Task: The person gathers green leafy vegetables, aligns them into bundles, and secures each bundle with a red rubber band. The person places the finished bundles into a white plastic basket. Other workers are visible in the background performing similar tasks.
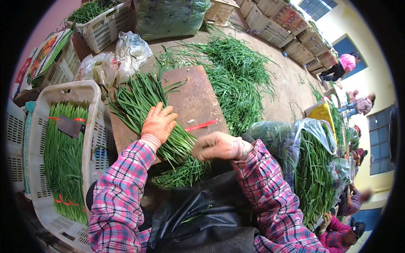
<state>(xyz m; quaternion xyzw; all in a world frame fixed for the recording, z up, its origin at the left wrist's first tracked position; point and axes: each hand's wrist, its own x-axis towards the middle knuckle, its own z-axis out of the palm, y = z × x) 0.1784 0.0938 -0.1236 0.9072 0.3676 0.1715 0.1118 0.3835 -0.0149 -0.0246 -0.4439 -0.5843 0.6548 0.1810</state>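
A loose bunch of garlic chives (136,98) lies slantwise across a worn wooden board (193,95). My left hand (159,123), in an orange-coated work glove, rests flat on the bunch with its fingers spread. Near the pale stem ends (180,140) is my gloved right hand (215,146); motion blur hides its fingers and whether it touches the stems. A red strip of tape (201,125) with printing lies on the board between my hands. Trimmed green leaves (183,174) are heaped below the board's near edge, by my black apron (202,208).
On the left, a white plastic crate (91,126) holds red-taped chive bundles (65,164) with a cleaver (70,126) on top. Cut leaves (237,76) cover the floor beyond the board. Bagged chives (316,170) stand at right. Several people work along the right wall.
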